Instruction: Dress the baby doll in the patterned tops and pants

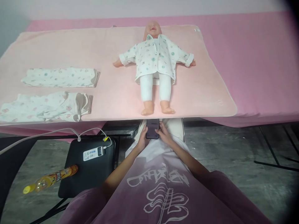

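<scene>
A dark smartphone (152, 129) is held upright over my lap, just below the table's front edge. My left hand (143, 138) is closed around its left side. On the other side my right hand (164, 134) grips it, with the thumb on the screen. Beyond the phone a baby doll (153, 29) lies on its back, feet toward me and arms spread. It wears a white printed jacket (155, 57) and white leggings (146, 88).
Two folded printed baby garments (62, 77) lie at the left on a pink mat (112, 102). Left of my lap, a black stool (93, 171) bears a power bank (93, 153) with a white cable and a yellow-capped drink bottle (51, 179). Black metal legs (269, 146) stand at right.
</scene>
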`<state>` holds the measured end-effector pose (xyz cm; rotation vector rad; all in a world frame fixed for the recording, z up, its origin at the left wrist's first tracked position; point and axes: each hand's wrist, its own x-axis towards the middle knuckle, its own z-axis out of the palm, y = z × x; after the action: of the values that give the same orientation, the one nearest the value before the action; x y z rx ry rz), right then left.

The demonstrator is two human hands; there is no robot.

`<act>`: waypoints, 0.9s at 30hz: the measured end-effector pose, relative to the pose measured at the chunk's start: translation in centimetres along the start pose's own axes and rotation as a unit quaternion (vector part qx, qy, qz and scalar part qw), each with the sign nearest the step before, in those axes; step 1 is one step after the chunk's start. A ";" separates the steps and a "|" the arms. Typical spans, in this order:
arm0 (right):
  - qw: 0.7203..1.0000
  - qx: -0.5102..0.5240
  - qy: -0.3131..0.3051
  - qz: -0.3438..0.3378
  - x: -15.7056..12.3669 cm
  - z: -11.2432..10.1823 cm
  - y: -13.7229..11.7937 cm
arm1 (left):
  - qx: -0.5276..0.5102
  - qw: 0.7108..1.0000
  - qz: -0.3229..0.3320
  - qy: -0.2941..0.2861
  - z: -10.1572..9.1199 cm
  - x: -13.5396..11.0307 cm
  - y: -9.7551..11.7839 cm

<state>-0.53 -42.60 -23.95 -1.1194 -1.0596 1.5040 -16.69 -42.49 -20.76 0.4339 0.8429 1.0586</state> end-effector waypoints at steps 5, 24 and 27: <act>0.998 -0.010 0.059 0.010 0.5 1.5 -0.3 | 0.008 1.000 -0.007 0.000 0.4 -0.5 0.3; 0.999 -0.003 -0.038 0.006 -0.5 -0.6 0.4 | -0.028 0.999 -0.009 -0.013 -0.4 -0.1 -0.1; 0.999 -0.015 -0.040 -0.002 -0.4 -0.7 0.5 | -0.019 1.000 -0.009 -0.016 -0.3 -0.2 0.1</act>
<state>0.10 -43.02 -24.47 -1.0851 -1.1423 1.5438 -17.04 -42.66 -20.82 0.4102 0.7963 1.0469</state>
